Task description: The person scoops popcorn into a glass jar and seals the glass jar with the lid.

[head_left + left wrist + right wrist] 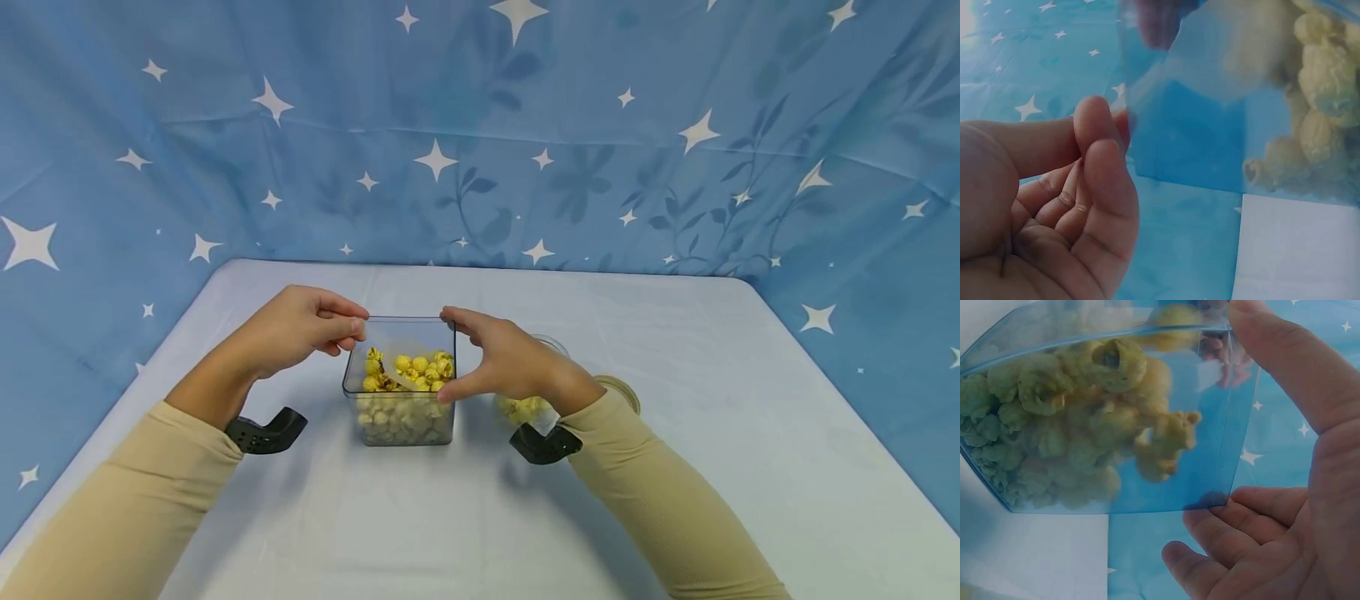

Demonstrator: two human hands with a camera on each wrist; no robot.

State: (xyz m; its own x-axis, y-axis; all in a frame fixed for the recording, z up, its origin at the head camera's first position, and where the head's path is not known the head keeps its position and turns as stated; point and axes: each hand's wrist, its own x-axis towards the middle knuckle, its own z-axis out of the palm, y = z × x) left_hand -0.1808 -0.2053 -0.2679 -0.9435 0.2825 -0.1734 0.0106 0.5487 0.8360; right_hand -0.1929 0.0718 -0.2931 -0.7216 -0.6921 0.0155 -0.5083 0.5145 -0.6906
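Note:
A clear plastic box (408, 421) holds yellow popcorn (420, 367) in the middle of the table. My right hand (510, 354) grips its right side, thumb at the front rim and fingers at the back corner. At the back left corner, my left hand (307, 329) pinches with thumb and forefinger, the other fingers curled. A whitish translucent piece (1204, 53) runs from those fingertips into the box, over the popcorn; its full shape is blurred. In the right wrist view, the thumb (1291, 359) lies along the box's upper edge.
A clear round jar (551, 342) with popcorn stands behind the right hand, partly hidden by it. Next to it lies a gold-coloured ring or lid (621, 390). The white table (750, 467) ends at a blue star-patterned curtain (480, 125). Black wrist cameras (266, 432) sit on both wrists.

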